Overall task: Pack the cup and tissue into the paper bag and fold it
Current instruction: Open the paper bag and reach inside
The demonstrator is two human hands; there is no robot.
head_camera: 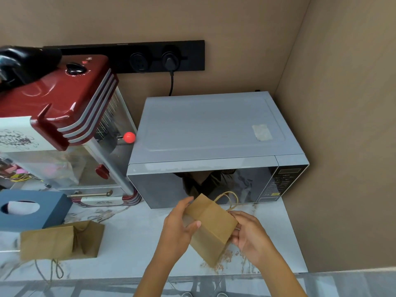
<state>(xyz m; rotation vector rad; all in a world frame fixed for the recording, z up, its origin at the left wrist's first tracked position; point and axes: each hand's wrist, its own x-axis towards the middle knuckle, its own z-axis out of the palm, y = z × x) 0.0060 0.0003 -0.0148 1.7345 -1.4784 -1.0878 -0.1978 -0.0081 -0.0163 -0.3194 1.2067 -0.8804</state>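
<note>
A small brown paper bag [211, 227] with twine handles is held tilted above the marble counter, just in front of the microwave. My left hand [179, 227] grips its left side, thumb across the front. My right hand [249, 231] holds its right edge with the fingers curled behind. A blue tissue box [49, 207] with white tissue showing in its oval slot sits at the left edge. No cup is visible.
A second brown paper bag [62, 241] lies flat on the counter at the left, twine trailing toward the front edge. A grey microwave [210, 129] stands behind the hands against a beige wall. A red popcorn machine [64, 103] stands to its left.
</note>
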